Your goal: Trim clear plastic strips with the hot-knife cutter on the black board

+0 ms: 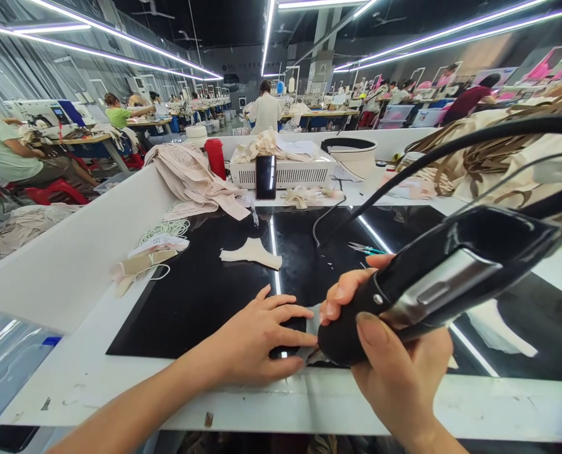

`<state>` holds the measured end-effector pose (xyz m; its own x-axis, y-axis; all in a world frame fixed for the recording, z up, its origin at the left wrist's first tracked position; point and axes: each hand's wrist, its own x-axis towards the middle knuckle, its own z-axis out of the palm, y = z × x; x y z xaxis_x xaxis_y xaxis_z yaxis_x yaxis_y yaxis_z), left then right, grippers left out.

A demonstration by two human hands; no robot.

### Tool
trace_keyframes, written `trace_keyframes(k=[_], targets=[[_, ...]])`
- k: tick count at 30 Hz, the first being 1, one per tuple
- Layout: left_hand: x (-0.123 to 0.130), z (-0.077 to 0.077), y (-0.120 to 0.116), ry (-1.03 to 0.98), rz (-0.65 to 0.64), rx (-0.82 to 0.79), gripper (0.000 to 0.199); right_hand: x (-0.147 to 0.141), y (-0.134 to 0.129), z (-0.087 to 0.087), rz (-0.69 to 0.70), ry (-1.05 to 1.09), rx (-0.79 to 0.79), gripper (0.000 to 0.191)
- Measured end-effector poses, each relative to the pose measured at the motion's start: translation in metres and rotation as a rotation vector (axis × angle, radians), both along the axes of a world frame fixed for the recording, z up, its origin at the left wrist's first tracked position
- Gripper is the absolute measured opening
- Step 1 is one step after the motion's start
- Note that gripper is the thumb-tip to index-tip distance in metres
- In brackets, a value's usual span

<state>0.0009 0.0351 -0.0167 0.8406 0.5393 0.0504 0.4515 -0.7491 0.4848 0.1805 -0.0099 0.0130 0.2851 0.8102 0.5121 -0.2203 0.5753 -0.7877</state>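
My right hand (394, 359) is wrapped round a black corded handheld machine (451, 277) with a silver lever on its side; its exact kind I cannot tell. The machine's rounded end is low over the front edge of a glossy black board (181, 302). Fingers spread, my left hand (271, 334) lies flat on the board beside it. Its fingertips touch a small greyish piece (314, 320), mostly hidden by the machine. Beyond my left hand lies a cream cut fabric piece (250, 253). Another pale piece (498, 328) rests to the right, under the machine.
Teal-handled scissors (366, 249) lie behind my right hand. A black cable (404, 173) arcs up to the right. Beige fabric (193, 173), a red cup (215, 159), a phone (266, 176) and a vented white box (285, 171) stand at the back. Several people work at sewing machines beyond.
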Motion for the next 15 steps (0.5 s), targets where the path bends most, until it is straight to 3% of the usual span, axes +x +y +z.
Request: trace_keyframes(k=[10, 15], targets=[[-0.002, 0.001, 0.001, -0.008, 0.001, -0.010, 0.039, 0.006, 0.002, 0.004, -0.010, 0.014, -0.054, 0.043], [-0.005, -0.001, 0.004, -0.009, -0.015, 0.023, 0.038, 0.031, 0.012, 0.014, -0.188, 0.047, -0.013, 0.040]])
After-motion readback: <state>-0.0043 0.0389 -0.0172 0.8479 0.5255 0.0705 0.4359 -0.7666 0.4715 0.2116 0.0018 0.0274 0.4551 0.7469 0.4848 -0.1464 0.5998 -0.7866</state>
